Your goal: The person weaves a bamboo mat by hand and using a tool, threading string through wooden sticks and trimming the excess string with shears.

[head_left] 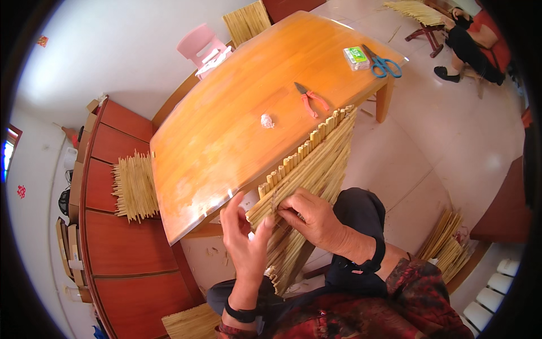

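Note:
A mat of straw-coloured stalks (319,172), laid side by side, slants across my lap against the near edge of the table. My left hand (248,243) is at the mat's left end, thumb and fingers apart, with the mat's corner between them. My right hand (316,220) lies over the mat's face, its thumb and forefinger pinched together close to a thin dark line of binding across the stalks. Whatever sits in that pinch is too small to make out.
On the wooden table (209,147) lie red-handled pliers (310,100), blue-handled scissors (385,65), a small clear box (355,58) and a little ball of string (267,121). Stalk bundles (446,246) stand at right. Another person (480,45) sits at the far right. Red cabinets (130,243) line the left.

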A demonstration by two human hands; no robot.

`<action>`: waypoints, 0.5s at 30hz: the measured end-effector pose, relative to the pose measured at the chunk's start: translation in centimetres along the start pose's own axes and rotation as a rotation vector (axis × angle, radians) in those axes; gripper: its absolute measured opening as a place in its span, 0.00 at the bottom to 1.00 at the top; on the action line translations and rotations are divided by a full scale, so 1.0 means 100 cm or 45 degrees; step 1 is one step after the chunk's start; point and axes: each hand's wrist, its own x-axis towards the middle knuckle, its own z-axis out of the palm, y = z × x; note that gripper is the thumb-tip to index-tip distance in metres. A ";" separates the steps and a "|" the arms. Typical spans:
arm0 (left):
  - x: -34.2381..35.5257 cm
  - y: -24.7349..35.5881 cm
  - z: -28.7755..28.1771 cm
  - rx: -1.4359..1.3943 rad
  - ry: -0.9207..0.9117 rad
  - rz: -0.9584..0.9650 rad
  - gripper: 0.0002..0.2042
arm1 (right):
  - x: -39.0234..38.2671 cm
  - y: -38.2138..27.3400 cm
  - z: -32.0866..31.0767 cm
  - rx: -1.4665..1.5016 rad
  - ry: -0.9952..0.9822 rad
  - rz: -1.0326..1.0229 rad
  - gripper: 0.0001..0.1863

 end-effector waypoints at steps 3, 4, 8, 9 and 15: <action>0.012 -0.005 0.000 -0.131 -0.206 -0.030 0.12 | 0.004 -0.004 0.007 0.028 -0.001 -0.086 0.09; 0.013 -0.008 0.000 -0.121 -0.208 -0.032 0.12 | 0.005 -0.004 0.008 0.052 0.010 -0.120 0.11; 0.017 -0.020 -0.007 -0.375 -0.177 -0.220 0.13 | 0.008 0.003 0.004 0.029 0.020 -0.022 0.13; 0.020 -0.022 -0.011 -0.397 -0.175 -0.216 0.13 | 0.011 0.005 0.002 0.005 0.037 -0.014 0.14; 0.040 -0.051 -0.027 -0.456 -0.252 -0.315 0.16 | 0.019 0.018 0.007 0.004 -0.008 0.085 0.13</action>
